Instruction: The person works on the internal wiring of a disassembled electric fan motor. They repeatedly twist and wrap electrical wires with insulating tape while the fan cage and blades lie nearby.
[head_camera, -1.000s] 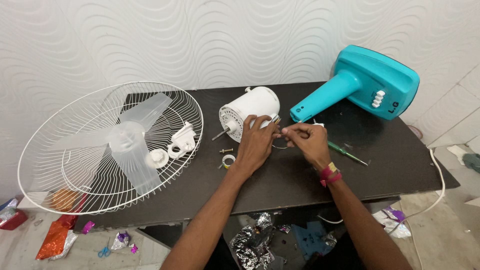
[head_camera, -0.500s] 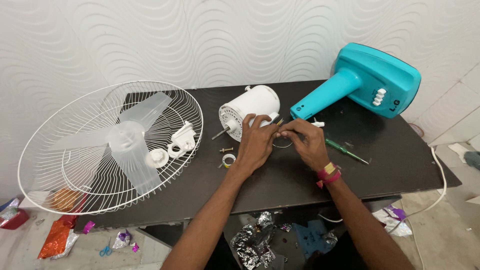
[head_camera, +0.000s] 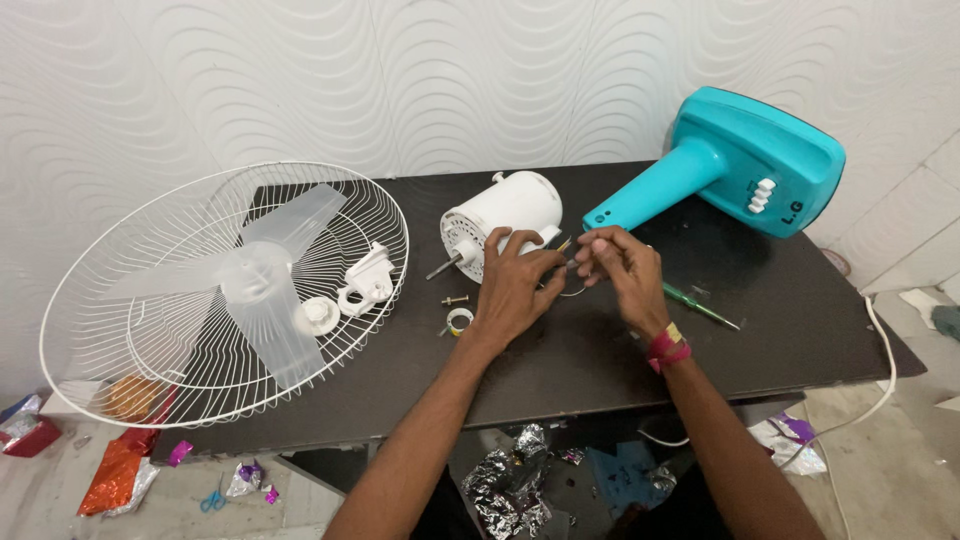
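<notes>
On the dark rectangular counter (head_camera: 600, 350), both hands stay close together just in front of the white cylindrical fan motor (head_camera: 505, 222), almost exactly where they were a second ago. The left hand (head_camera: 512, 285) and right hand (head_camera: 620, 272) pinch something small and thin between their fingertips, seemingly a wire; each grip is nearly closed, though what it holds is too small to tell. Since nothing has shifted, the fine work at the motor appears ongoing. A green-handled screwdriver (head_camera: 700, 306) lies just right of the right hand. The white wire fan guard (head_camera: 200, 300) and turquoise plastic fan base (head_camera: 745, 170) sit untouched.
</notes>
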